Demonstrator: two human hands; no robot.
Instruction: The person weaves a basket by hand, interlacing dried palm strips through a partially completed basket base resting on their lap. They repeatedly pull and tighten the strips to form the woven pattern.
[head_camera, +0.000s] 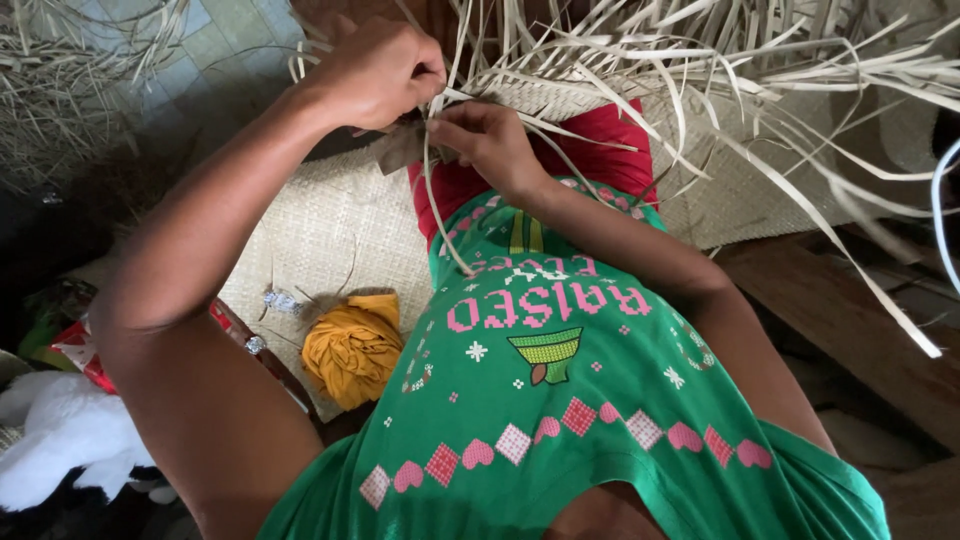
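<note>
Left hand (378, 70) and right hand (487, 135), both pinched on pale straw strips (700, 90), plait at mat (340, 215) edge; best w/ strips kept taut, flat.

Soft daylight from above, dim shadowed left edge, sharp centre, wide-angle stretching at edges.

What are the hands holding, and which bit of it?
Both hands pinch thin pale weaving strips at the edge of the woven mat. The left hand grips strips from above; the right hand pinches a strip near its upper end.
</note>
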